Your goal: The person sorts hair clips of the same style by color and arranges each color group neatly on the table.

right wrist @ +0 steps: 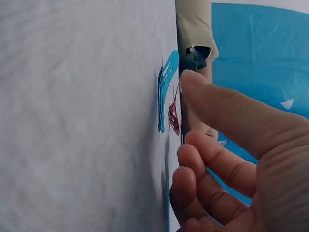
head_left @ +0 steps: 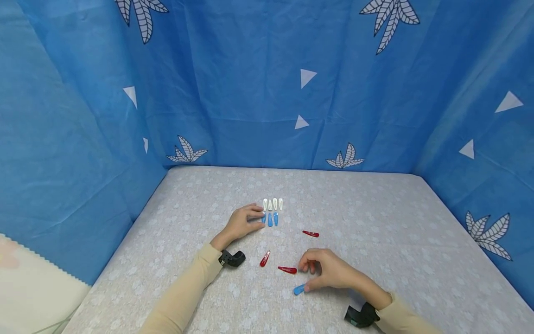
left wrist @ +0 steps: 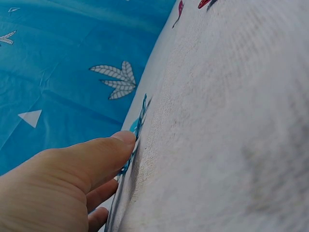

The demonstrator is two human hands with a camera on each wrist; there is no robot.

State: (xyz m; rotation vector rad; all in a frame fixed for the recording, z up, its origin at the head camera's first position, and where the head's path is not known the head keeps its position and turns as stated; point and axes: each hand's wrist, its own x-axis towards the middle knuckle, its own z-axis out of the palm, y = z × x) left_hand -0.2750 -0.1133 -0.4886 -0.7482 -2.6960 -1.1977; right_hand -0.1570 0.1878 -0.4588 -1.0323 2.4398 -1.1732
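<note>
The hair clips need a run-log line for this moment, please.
left hand: at blue row | right hand: at separate blue clip | white clips: four, aligned | red clips: three, apart

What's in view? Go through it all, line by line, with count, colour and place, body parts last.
White clips: four, white, far row on the table.
Row clips: three, blue, just nearer than the white row.
Loose clip: one, blue, by the right thumb.
Red clips: three, red, scattered between the hands.
Tablecloth: one, pale, patterned, under the clips.
Sheeting: count unclear, blue with white prints, back and sides.
Wrist devices: two, black, one per wrist.
Sleeves: two, beige, on the forearms.
Left hand: one, at the blue row.
Right hand: one, beside the loose clip.
</note>
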